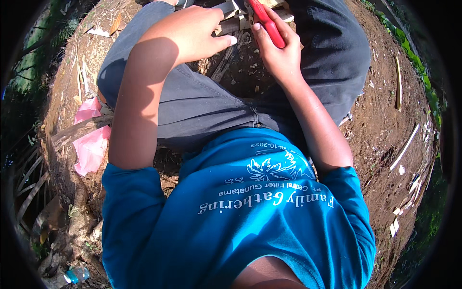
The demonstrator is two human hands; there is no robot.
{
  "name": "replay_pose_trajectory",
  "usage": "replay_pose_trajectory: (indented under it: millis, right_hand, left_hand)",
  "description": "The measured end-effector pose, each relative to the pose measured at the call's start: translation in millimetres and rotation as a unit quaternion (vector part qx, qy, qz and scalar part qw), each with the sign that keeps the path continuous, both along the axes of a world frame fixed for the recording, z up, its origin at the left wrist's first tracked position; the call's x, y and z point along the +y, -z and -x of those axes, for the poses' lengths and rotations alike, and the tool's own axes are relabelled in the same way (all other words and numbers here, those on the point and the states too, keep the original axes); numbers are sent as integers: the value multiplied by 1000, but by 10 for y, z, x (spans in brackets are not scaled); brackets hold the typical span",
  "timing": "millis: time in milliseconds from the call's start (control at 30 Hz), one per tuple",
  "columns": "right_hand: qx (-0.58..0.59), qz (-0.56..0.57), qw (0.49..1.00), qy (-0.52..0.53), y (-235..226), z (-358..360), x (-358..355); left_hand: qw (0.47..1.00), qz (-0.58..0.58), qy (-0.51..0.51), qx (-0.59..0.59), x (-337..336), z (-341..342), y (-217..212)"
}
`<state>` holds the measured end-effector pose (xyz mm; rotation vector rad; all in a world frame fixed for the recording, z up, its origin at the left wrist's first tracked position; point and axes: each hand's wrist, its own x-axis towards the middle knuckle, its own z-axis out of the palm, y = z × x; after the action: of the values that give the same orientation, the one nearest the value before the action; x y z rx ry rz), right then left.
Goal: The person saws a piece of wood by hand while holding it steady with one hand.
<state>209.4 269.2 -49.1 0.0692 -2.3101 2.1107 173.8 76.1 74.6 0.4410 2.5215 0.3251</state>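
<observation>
Red-handled tool (272, 32) | right hand (285, 54) | apparent plastic bottle (78, 275): contents unclear

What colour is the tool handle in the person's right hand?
The handle is red; it shows best in the head view.

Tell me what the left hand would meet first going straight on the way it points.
The left hand would probably meet the grey strip at its far end first; depth is unclear, and the two may already touch.
</observation>
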Motion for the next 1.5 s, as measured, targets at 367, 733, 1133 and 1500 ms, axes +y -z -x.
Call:
replay_pose_trajectory:
  millis: [367,733,1133,1500]
  right_hand:
    - [-2,-108,994,-19,-263,130,-118]
    - [-8,-67,998,-20,-257,-267,-65]
    - [-146,-13,989,-30,-924,-1026,347]
    - [-82,-57,995,-25,-795,-896,335]
  left_hand:
    - [988,30,-147,48,-223,633,1900]
    - [967,-121,-225,-18,-168,548,1525]
    - [970,-69,-233,6,-180,574,1597]
    - [976,-59,-204,41,-217,566,1710]
